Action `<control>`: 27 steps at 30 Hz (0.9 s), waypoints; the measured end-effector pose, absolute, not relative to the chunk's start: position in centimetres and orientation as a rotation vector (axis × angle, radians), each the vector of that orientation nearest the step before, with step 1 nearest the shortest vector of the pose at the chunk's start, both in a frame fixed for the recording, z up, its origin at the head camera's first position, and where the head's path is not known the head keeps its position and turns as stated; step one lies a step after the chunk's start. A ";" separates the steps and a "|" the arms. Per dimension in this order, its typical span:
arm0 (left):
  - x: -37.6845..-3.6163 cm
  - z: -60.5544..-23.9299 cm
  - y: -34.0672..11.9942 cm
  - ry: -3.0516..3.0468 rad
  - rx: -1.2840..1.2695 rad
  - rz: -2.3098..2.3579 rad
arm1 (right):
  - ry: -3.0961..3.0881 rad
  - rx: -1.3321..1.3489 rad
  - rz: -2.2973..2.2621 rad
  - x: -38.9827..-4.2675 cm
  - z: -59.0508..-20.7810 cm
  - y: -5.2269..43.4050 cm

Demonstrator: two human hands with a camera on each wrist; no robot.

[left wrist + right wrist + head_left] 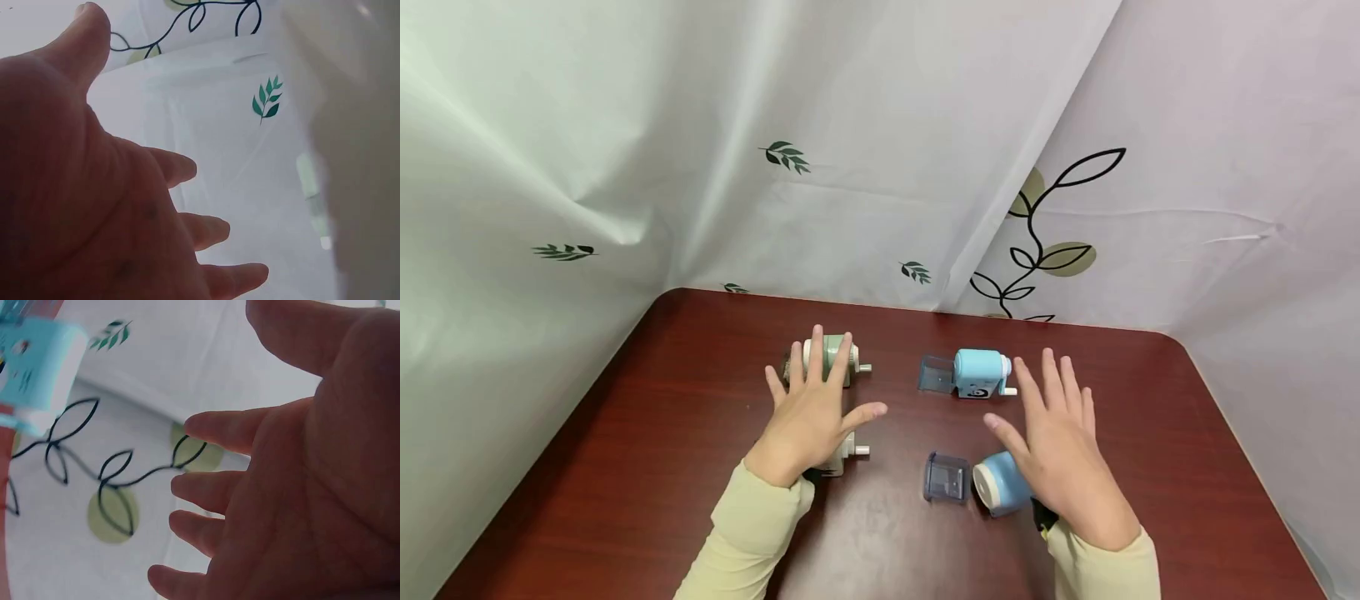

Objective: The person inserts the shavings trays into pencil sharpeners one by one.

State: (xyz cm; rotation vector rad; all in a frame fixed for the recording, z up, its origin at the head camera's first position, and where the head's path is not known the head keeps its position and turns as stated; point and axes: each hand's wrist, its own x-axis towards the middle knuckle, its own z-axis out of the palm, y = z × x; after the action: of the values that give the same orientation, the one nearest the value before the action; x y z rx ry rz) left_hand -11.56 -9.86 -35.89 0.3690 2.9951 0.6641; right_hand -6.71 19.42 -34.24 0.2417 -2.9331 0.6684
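Observation:
With fingers spread, my left hand [805,425] hovers palm down over the left side of the table and holds nothing. It partly hides a green pencil sharpener [835,353] behind it and a pale grey-green sharpener [835,462] under it, each with a crank handle. My right hand [1067,450], also spread and holding nothing, is above the right side. Partly covered by it is a blue sharpener [1007,482] with a white end. Farther back stands a light-blue sharpener [977,372], its clear drawer [936,375] sticking out to the left.
A separate clear dark drawer [947,477] lies left of the blue sharpener. Everything rests on a reddish-brown table [895,550]. A white leaf-patterned curtain [865,208] hangs behind and along both sides.

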 end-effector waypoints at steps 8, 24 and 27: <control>-11.9 -35.2 -12.7 2.953 0.419 0.776 | -2.865 0.441 0.500 -6.3 -34.3 15.6; -11.5 -35.6 -24.3 2.825 0.571 0.718 | -2.916 0.847 0.454 -7.2 -36.9 8.2; -11.1 -36.8 -25.2 2.812 0.581 0.709 | -2.935 0.898 0.514 -7.6 -37.2 7.2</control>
State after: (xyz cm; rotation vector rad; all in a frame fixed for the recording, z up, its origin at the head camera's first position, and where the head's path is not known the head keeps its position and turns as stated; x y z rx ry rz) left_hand -11.14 -25.18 -36.85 0.5805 2.8120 0.7087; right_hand -7.60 7.15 -37.21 0.8976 -2.9354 0.5145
